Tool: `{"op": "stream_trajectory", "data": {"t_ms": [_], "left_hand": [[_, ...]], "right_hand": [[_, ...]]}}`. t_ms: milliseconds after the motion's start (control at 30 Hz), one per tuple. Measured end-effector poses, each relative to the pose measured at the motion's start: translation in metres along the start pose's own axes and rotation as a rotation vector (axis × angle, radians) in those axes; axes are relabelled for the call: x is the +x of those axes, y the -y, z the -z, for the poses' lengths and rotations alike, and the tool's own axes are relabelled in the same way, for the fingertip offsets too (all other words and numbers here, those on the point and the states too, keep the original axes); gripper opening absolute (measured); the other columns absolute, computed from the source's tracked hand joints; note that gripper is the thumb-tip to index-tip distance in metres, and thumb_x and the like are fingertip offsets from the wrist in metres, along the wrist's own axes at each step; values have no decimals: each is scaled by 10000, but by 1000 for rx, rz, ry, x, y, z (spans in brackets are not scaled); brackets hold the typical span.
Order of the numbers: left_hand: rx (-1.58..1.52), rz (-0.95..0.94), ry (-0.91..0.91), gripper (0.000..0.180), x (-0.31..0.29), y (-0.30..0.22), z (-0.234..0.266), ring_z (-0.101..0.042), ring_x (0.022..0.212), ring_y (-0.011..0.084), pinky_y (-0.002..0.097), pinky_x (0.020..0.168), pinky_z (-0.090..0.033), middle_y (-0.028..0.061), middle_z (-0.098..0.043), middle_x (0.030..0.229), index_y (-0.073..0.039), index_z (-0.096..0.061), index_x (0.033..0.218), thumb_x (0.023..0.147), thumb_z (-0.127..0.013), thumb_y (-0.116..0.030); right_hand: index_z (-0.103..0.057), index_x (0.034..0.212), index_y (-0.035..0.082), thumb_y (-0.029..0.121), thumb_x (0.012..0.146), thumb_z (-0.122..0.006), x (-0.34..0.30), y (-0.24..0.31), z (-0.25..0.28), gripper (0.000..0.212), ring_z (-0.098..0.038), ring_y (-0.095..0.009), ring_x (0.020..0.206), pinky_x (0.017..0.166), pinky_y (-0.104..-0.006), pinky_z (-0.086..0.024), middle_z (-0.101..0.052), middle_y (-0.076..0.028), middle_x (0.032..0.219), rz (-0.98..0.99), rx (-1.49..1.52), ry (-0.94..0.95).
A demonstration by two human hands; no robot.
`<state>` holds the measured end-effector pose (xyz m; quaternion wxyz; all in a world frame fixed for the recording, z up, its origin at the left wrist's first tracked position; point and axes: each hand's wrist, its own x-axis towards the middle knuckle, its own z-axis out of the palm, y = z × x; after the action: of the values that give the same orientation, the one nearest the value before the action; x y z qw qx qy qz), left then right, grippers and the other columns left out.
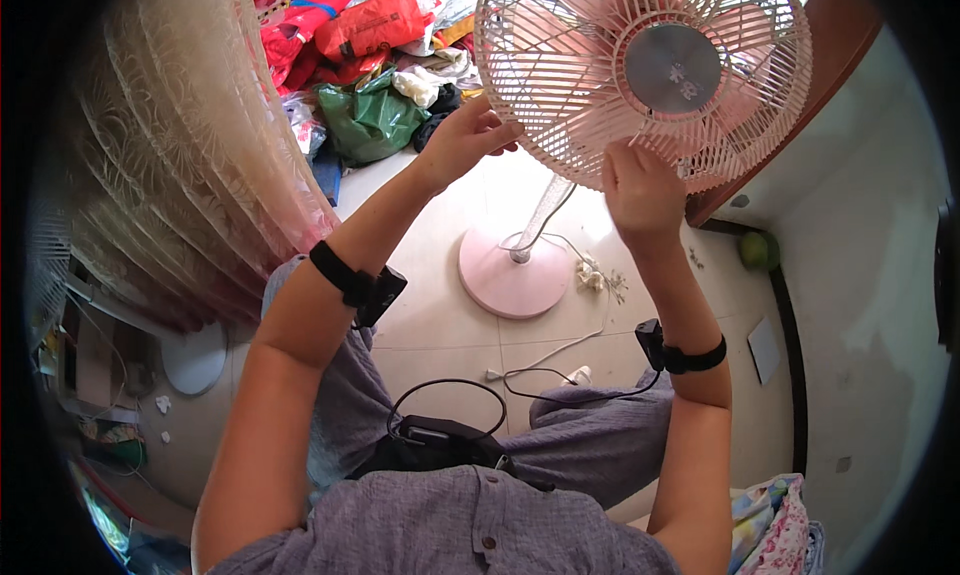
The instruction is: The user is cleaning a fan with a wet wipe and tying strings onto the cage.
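Observation:
A pink pedestal fan stands in front of me, its round wire guard (pixel 560 140) filling the upper right, with a grey disc (pixel 672 68) at its centre. My left hand (pixel 468 147) is at the guard's lower left rim, thumb and curled fingers against the edge. Against the lower front wires rests my right hand (pixel 645 190), its fingers pinched together; anything between them is hidden. Pink blades (pixel 590 140) show through the wires. Below, a pale pole (pixel 545 210) joins the round pink base (pixel 515 275) on the tiled floor.
A sheer curtain (pixel 170 145) hangs at left. Clothes and bags, including a green plastic bag (pixel 370 120), are piled at the far left. A white cord (pixel 560 353) crosses the floor near my legs. A round green object (pixel 758 250) sits by the right wall.

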<state>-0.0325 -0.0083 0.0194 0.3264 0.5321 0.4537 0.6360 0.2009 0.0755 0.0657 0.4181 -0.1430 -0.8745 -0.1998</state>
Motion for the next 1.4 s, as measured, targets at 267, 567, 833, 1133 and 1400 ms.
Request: {"op": "stream_trajectory", "data": {"t_ms": [267, 567, 833, 1133, 1400], "left_hand": [[13, -14, -21, 347, 1, 0, -2, -596, 838, 124, 280, 753, -489, 43, -643, 951, -68, -542, 1166, 897, -653, -257], [17, -40, -13, 354, 1, 0, -2, -597, 827, 120, 273, 742, -487, 39, -646, 930, -70, -549, 1151, 888, -666, -276], [30, -25, -37, 346, 2, 5, 0, -599, 827, 119, 274, 747, -486, 45, -649, 921, -70, -551, 1125, 888, -667, -294], [23, -4, -45, 386, -1, 3, -1, -603, 824, 120, 268, 751, -490, 59, -646, 914, -70, -560, 1182, 885, -668, -293], [54, -13, -41, 372, 1, 4, 3, -611, 813, 113, 267, 745, -501, 50, -647, 894, -83, -576, 1184, 892, -663, -296]], "right_hand": [[-525, 760, 66, 66, 767, -630, 2, 9, -6, 105, -579, -258, 644, 539, -359, -468, -527, -80, 697, 33, 2, -26], [-555, 773, 70, 66, 784, -634, 3, 9, -4, 80, -587, -255, 668, 564, -360, -481, -546, -78, 722, 12, 201, -5], [-577, 833, 73, 64, 784, -620, 1, 14, -9, 65, -582, -245, 662, 562, -345, -479, -542, -67, 734, 70, -29, 27], [-627, 842, 53, 60, 779, -658, 1, 10, 16, 70, -601, -287, 681, 576, -364, -471, -600, -98, 746, -44, 167, -24], [-643, 858, 36, 29, 779, -644, 5, 10, 31, 80, -609, -291, 625, 559, -364, -476, -632, -118, 746, -126, 201, 42]]}}
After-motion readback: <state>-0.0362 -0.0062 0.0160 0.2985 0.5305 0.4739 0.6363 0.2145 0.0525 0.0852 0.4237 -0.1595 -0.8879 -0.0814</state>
